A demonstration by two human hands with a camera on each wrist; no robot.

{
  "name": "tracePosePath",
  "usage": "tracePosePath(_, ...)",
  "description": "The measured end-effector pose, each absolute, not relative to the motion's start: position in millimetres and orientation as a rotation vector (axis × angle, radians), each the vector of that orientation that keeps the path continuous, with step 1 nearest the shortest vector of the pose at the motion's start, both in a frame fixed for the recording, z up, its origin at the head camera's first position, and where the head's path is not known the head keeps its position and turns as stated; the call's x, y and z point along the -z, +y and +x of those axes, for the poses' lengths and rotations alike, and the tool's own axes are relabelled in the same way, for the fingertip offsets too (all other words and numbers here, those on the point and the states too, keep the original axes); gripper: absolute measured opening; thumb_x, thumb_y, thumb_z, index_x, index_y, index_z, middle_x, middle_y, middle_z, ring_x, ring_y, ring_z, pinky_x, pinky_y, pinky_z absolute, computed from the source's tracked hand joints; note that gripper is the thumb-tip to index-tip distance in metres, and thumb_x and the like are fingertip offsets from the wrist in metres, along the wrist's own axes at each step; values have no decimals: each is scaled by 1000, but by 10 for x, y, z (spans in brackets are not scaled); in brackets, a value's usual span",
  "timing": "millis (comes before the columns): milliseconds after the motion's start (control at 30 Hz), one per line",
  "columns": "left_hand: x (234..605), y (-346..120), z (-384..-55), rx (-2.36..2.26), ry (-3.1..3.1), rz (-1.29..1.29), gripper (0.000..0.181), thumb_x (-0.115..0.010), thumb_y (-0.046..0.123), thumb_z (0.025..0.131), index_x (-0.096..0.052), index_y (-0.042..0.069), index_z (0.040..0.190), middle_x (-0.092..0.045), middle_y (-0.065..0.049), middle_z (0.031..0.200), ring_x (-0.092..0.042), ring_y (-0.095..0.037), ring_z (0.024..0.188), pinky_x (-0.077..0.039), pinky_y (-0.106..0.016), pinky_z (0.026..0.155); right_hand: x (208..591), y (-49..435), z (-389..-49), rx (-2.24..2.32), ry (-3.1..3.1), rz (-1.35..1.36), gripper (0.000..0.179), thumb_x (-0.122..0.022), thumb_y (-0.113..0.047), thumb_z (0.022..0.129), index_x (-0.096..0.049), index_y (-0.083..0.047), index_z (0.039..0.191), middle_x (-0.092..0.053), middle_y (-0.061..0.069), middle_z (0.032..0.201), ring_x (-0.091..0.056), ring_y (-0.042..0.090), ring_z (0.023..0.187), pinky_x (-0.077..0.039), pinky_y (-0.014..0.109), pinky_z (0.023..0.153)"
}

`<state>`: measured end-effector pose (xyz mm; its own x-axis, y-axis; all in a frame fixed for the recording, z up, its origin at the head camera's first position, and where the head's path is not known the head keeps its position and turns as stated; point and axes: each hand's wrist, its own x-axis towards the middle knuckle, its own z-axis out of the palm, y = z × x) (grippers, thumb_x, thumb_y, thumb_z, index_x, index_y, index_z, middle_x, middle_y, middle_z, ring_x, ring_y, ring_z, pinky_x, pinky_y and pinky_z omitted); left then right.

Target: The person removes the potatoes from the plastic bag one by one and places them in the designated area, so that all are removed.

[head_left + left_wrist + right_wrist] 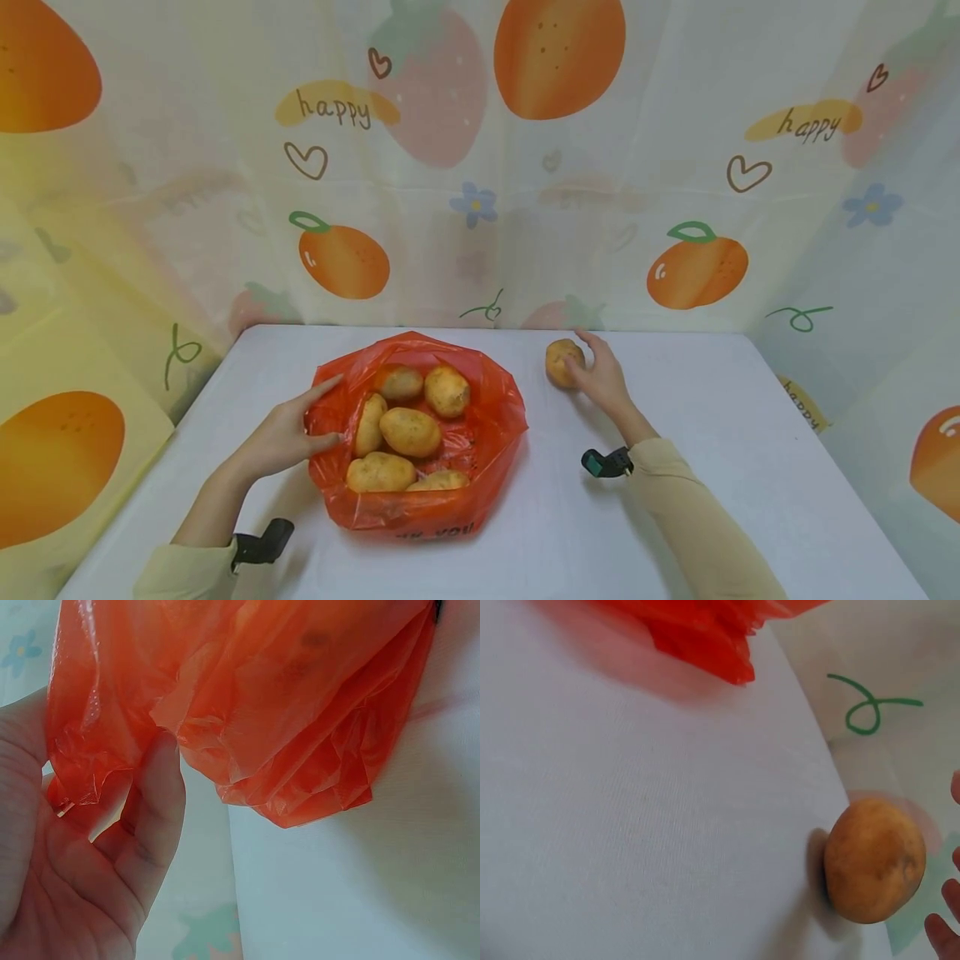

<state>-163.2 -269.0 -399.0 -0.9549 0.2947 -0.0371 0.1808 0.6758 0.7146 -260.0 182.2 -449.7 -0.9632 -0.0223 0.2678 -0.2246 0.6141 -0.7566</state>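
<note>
Beige sleeve [708, 525] foremost, the right hand [603, 381] holds fingers [592, 340] spread just right of the loose potato [558, 364] on the tabletop [555, 517], while the left hand [285, 433], fingers parted, touches the red bag [360, 510].

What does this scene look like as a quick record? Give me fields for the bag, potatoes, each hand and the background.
Bag: red, top open, standing on the table
Bagged potatoes: six visible
Loose potato: one, on the table to the right of the bag, near the far edge
Left hand: touching the bag's left side
Right hand: at the loose potato; fingers in the wrist view stand apart from it, thumb contact unclear
Table: white
Backdrop: pale, printed with fruit, hearts and "happy"
</note>
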Motion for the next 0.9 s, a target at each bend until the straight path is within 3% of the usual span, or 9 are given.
tracePosePath(200, 4000, -2685, -1645, -1142, 2720, 370, 79, -72, 21, 79, -29, 21, 145, -53, -21, 120, -60, -21, 86, -55, -28, 67, 4423, 1758, -2550, -1322, -2534, 282, 47, -61, -11, 87, -46, 0, 130, -47, 19, 132, -42, 34, 122, -38, 48, 99)
tracePosePath(533, 3999, -2684, -1646, -1137, 2726, 375, 79, -72, 21, 79, -29, 21, 145, -54, -21, 118, -60, -21, 85, -54, -27, 67, 4261, 1541, -2401, -1407, -2498, 431, 46, -64, -10, 85, -49, -5, 129, -50, 15, 128, -47, 36, 117, -42, 46, 96)
tracePosePath(900, 4012, -2682, -1654, -1138, 2720, 383, 79, -73, 21, 78, -29, 21, 145, -55, -19, 116, -60, -19, 83, -54, -26, 66, 4093, 1285, -2258, -1480, -2467, 659, 44, -65, -7, 84, -53, -4, 125, -54, 12, 123, -54, 29, 111, -50, 42, 86)
